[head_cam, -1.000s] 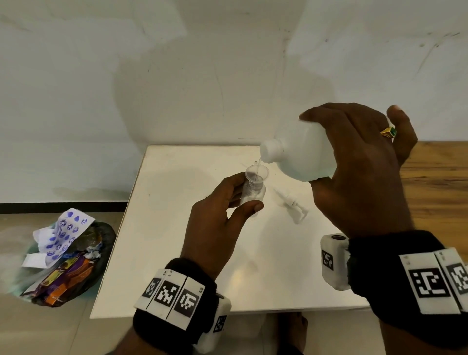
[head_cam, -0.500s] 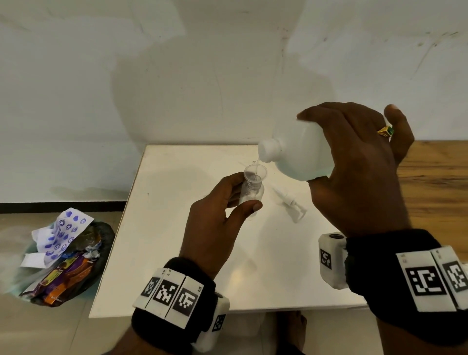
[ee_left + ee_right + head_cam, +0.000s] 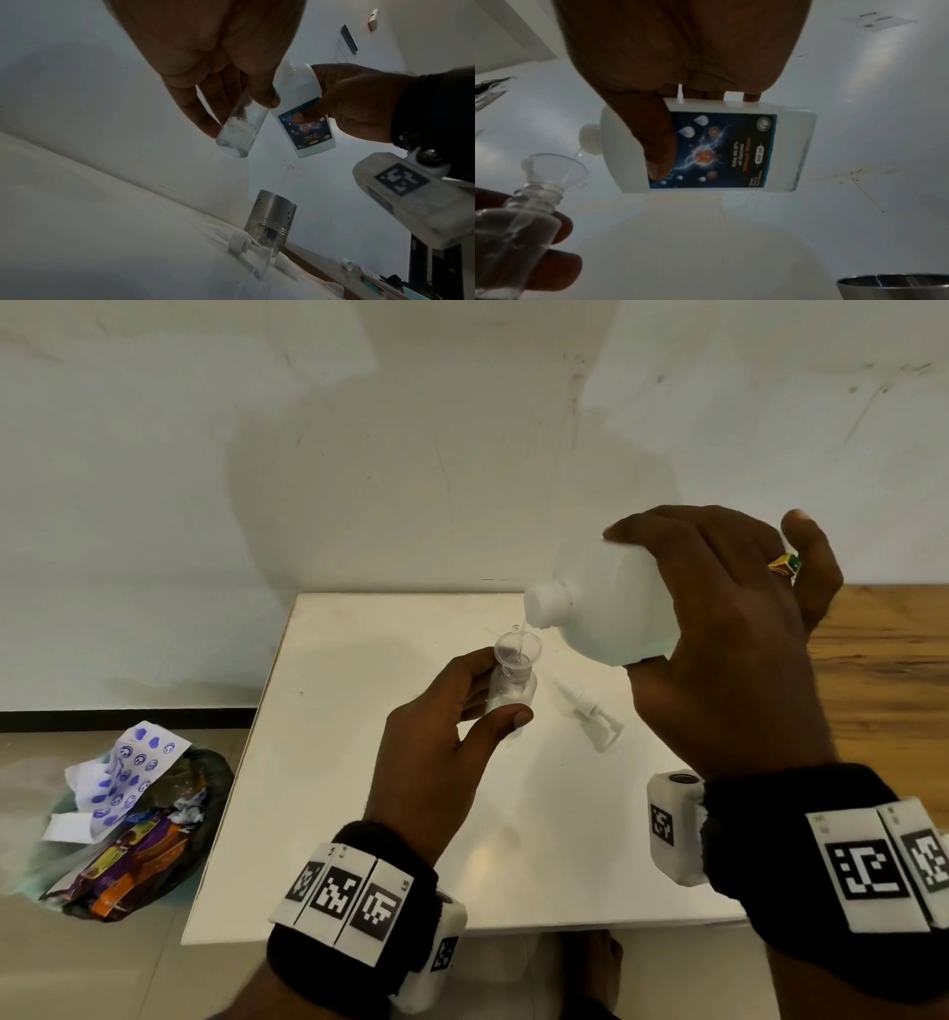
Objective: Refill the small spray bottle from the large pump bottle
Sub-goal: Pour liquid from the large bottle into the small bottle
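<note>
My left hand [image 3: 452,726] grips the small clear spray bottle [image 3: 511,693] above the white table [image 3: 334,762], with a clear funnel [image 3: 517,652] seated in its neck. My right hand [image 3: 729,634] holds the large white bottle [image 3: 606,613] tipped on its side, its open neck just over the funnel. A thin stream of clear liquid [image 3: 578,153] runs from the neck into the funnel [image 3: 554,169]. The small bottle [image 3: 237,130] holds some liquid at its bottom. The large bottle's dark blue label [image 3: 718,150] faces down. Both caps are off.
A white pump head [image 3: 590,716] lies on the table to the right of the small bottle. A steel perforated cup [image 3: 270,221] stands behind the pump parts [image 3: 246,243]. A bin bag of wrappers [image 3: 118,829] sits on the floor at left. Wooden surface [image 3: 883,670] lies at right.
Both hands and both bottles hold almost the same pose. The pour goes on; the large bottle has shifted very slightly left.
</note>
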